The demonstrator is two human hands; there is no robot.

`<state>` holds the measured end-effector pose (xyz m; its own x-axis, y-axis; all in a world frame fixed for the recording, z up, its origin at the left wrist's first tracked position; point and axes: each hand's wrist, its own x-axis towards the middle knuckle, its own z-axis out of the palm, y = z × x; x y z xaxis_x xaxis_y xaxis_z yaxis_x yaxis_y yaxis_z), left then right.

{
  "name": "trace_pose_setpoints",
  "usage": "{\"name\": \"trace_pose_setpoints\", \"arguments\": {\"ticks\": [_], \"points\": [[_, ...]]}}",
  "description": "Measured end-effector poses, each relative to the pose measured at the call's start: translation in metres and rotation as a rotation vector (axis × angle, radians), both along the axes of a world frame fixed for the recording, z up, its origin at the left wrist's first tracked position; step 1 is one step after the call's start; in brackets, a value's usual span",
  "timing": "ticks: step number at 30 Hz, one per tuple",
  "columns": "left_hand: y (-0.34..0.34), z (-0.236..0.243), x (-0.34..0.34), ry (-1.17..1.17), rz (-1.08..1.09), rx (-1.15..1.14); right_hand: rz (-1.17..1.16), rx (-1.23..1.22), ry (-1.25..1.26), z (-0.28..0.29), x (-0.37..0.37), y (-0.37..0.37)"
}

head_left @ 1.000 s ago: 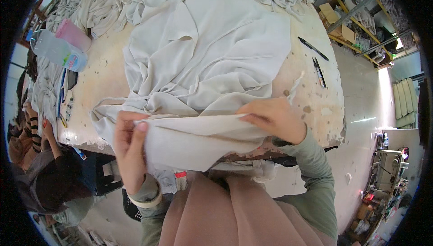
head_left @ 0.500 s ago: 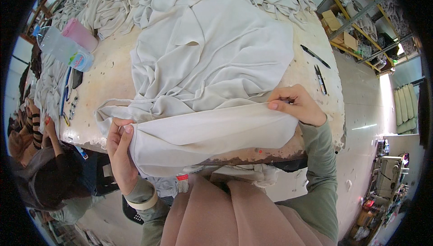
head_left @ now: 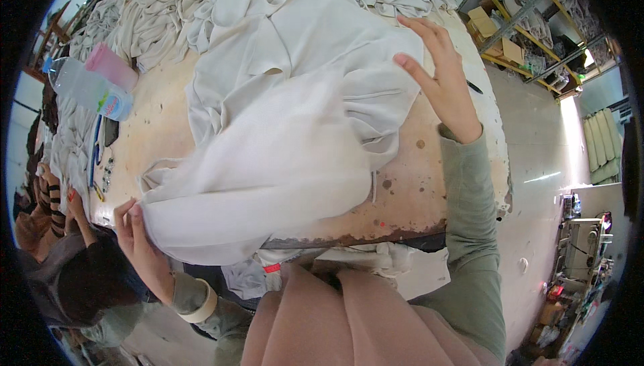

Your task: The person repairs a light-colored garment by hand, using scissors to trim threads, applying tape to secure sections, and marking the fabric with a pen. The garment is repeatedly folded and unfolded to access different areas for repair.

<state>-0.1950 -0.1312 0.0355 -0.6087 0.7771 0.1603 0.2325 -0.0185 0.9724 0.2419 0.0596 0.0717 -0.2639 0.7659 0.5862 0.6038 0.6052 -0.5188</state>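
Where the left hand pinches: grip narrow, thumb and fingers on the near left corner of the cloth.
Cloth: spread over the near part of the worktop, its middle blurred, its near edge overhanging; if this pinch slipped, the overhang's weight could drag it off.
Folds: pale, rumpled, partly beneath the cloth; loose, so a pull could crease them.
Right hand: grip wide, holding nothing visible, by the right edge of the folds; contact cannot be told.
Pen: just beside the right hand; a sweeping wrist could knock it.
Bottle: clear; no liquid level discernible.
Cup: pink, beside the bottle; contents hidden.
Shelves: bearing cardboard boxes, contents uncertain.
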Motion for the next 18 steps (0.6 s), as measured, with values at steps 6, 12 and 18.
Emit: {"name": "trace_pose_setpoints", "arguments": {"ticks": [6, 12, 18], "points": [[-0.013, 0.002, -0.029, 1.040, 0.263, -0.755, 0.199, -0.615, 0.069, -0.022, -0.019, -0.010], [0.059, 0.006, 0.042, 0.913, -0.344, -0.110, 0.394, -0.603, -0.061, -0.068, -0.074, -0.022], [0.155, 0.003, 0.105, 0.639, -0.980, -0.107, 0.317, -0.311, -0.233, -0.085, -0.113, -0.042]]}}
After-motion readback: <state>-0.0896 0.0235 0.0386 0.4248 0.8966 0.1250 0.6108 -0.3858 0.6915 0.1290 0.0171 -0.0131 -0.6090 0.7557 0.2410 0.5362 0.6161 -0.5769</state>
